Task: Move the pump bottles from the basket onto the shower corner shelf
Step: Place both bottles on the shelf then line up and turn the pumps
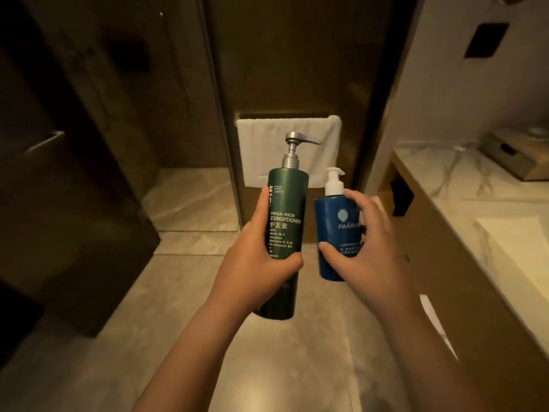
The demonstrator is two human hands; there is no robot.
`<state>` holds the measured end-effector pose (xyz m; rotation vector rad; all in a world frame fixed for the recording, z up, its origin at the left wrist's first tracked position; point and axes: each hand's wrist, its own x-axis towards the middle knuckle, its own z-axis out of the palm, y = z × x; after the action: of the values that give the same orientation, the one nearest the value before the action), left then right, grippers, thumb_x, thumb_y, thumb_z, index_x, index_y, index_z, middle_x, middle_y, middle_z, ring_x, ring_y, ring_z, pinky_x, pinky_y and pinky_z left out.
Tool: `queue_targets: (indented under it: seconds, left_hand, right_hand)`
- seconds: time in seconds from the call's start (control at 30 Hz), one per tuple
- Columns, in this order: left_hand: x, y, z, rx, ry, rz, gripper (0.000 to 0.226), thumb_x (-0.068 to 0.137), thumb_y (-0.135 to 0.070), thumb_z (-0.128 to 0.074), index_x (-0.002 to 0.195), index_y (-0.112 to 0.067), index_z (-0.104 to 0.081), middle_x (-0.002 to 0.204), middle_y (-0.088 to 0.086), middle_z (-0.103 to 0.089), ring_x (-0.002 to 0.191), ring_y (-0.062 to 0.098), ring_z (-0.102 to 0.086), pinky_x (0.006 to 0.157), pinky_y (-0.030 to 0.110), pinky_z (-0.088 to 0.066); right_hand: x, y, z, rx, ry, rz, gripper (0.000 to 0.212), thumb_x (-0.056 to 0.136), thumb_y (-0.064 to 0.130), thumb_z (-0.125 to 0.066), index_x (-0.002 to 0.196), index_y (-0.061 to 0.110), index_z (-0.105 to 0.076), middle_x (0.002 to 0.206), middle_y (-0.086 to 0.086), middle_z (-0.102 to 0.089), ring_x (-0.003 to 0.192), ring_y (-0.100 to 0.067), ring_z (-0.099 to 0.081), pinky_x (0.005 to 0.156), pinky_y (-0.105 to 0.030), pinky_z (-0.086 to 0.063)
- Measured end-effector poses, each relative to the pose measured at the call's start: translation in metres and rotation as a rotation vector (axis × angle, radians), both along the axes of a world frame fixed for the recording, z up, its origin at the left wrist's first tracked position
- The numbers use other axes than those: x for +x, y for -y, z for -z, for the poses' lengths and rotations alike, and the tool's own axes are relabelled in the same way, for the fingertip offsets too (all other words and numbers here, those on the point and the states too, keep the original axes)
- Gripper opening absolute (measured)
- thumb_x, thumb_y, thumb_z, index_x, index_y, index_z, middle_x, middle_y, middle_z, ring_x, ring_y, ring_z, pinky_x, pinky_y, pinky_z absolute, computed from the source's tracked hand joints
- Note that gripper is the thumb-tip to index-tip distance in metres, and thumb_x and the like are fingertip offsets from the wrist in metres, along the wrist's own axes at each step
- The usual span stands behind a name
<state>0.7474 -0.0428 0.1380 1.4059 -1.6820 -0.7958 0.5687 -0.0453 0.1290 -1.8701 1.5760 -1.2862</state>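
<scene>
Two pump bottles are being held up in the air in front of the person, one in each hand. Below them a pale marble floor (267, 367) is filling the lower part of the view. On the right side a marble counter (463, 185) is running along the wall, and a wooden box (517, 156) is sitting at its far end. Straight ahead, behind the bottles, a white towel (267, 150) is hanging over a rail.

The green bottle (286, 203) is the taller one. It is standing upright, showing a label with "MEGA-RICH CONDITIONER", and its silver pump (300, 139) is pointing to the right. The left hand (255, 263) is gripping this bottle around its lower half, with the thumb curling across the front and the fingers wrapping around the left side.

Just beside it, with a narrow gap between them, the shorter blue bottle (329, 221) is also staying upright, carrying a white pump (334, 179) on top. The right hand (371, 242) is gripping it from the right side, the thumb pressing low on the front and the fingers curling over its upper part.
</scene>
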Motion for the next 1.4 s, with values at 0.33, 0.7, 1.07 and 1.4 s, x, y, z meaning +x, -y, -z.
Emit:
queue_targets:
  seconds: [0.33, 0.7, 1.07, 1.4]
  left_hand:
    - [0.107, -0.012, -0.002, -0.012, -0.036, -0.377, 0.109, 0.067, -0.035, -0.073, 0.135, -0.065, 0.006, 0.118, -0.03, -0.046, 0.093, -0.009, -0.055, 0.069, 0.021, -0.047]
    - [0.125, 0.066, -0.005, 0.014, 0.02, -0.557, 0.109, 0.066, -0.037, -0.071, 0.136, -0.062, 0.008, 0.121, -0.023, -0.044, 0.094, -0.003, -0.055, 0.07, 0.022, -0.048]
    - [0.103, 0.211, -0.016, -0.016, 0.047, -0.574, 0.108, 0.064, -0.044, -0.069, 0.132, -0.068, 0.011, 0.115, -0.028, -0.043, 0.092, -0.004, -0.056, 0.069, 0.022, -0.048]
    - [0.139, 0.259, 0.001, 0.06, 0.038, -0.72, 0.108, 0.064, -0.041, -0.069, 0.134, -0.066, 0.01, 0.127, -0.021, -0.047, 0.094, -0.002, -0.057, 0.066, 0.015, -0.042]
  right_hand:
    - [0.114, 0.05, -0.003, 0.039, 0.012, -0.359, 0.08, 0.072, 0.033, -0.076, 0.131, 0.053, -0.027, 0.121, 0.032, -0.032, 0.101, 0.004, -0.048, 0.067, -0.01, -0.04]
    - [0.144, 0.158, -0.002, 0.056, 0.015, -0.539, 0.078, 0.072, 0.035, -0.076, 0.131, 0.052, -0.027, 0.132, 0.023, -0.039, 0.103, 0.001, -0.05, 0.065, -0.011, -0.043]
    - [0.128, 0.31, -0.014, 0.018, 0.05, -0.548, 0.08, 0.072, 0.036, -0.077, 0.129, 0.057, -0.025, 0.119, 0.033, -0.031, 0.099, 0.009, -0.047, 0.059, -0.007, -0.041]
    - [0.177, 0.385, 0.008, 0.074, 0.025, -0.686, 0.08, 0.072, 0.035, -0.077, 0.129, 0.055, -0.025, 0.12, 0.033, -0.031, 0.099, 0.015, -0.044, 0.057, -0.006, -0.037]
